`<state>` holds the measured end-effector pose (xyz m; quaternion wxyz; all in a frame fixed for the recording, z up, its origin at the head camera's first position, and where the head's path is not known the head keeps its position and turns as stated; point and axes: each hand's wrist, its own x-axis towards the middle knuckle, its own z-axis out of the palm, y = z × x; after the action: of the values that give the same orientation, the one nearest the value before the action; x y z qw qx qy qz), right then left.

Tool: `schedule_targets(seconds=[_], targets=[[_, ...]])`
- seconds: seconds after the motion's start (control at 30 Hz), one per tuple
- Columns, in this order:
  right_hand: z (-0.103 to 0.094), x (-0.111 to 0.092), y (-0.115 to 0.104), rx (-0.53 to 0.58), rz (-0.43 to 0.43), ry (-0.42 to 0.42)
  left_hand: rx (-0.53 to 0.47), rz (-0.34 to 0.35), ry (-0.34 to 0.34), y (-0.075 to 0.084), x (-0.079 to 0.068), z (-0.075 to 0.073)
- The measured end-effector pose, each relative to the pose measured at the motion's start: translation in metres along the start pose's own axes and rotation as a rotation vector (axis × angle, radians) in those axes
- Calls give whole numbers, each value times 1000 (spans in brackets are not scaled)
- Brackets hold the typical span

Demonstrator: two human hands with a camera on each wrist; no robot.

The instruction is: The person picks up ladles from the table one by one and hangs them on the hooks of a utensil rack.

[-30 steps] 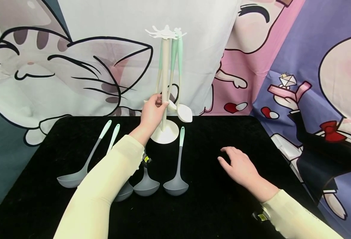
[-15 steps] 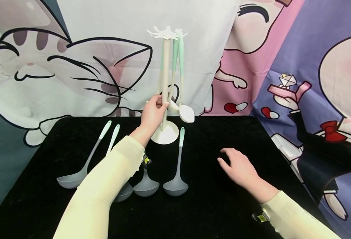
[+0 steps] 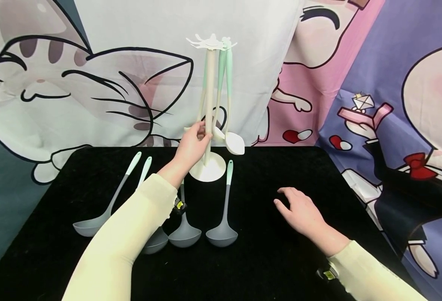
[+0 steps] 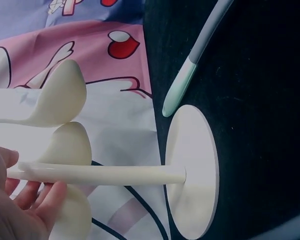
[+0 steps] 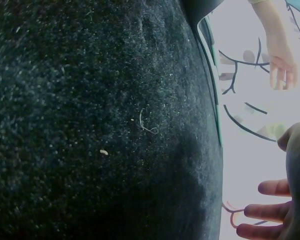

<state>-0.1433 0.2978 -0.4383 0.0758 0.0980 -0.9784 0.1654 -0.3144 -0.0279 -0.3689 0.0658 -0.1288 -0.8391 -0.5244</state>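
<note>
A cream utensil stand point(image 3: 210, 92) with a round base and a spiky hook ring stands at the back of the black table. My left hand point(image 3: 192, 144) holds its pole low down, thumb on one side and fingers on the other; the left wrist view shows the pole point(image 4: 115, 175) between them. Three cream ladles with mint handles hang from the hooks, one ladle bowl point(image 3: 235, 143) at the right and another partly behind the hand. My right hand point(image 3: 300, 211) is over the table's right side with nothing in it, fingers loosely bent.
Several grey ladles with mint handles lie in front of the stand, among them a far-left ladle point(image 3: 93, 225) and a right ladle point(image 3: 222, 234). My left sleeve point(image 3: 130, 234) covers part of one. A cartoon cloth point(image 3: 130, 25) hangs behind the table point(image 3: 273, 259).
The stand's top and its hanging ladles have shifted slightly to the right. My left hand has slid a little down, its forearm lower and farther left. The right hand is nearly still.
</note>
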Motion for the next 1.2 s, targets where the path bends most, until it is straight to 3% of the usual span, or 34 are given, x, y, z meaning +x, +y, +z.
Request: schedule_targets(seconds=[0.2, 0.5, 0.63, 0.8, 1.07, 1.2], targets=[[2, 3, -2, 6, 3, -8, 81, -7, -105, -4, -10, -14], [3, 9, -7, 7, -5, -26, 443, 65, -216, -4, -42, -48], [5, 12, -10, 8, -3, -37, 557, 117, -268, -4, -59, -61], [9, 16, -15, 13, -9, -56, 637, 156, -329, -8, -84, -72], [18, 24, -28, 7, -38, -87, 728, 141, -353, -29, -115, -87], [19, 30, -41, 26, -30, -145, 751, 136, -367, -33, -131, -96]])
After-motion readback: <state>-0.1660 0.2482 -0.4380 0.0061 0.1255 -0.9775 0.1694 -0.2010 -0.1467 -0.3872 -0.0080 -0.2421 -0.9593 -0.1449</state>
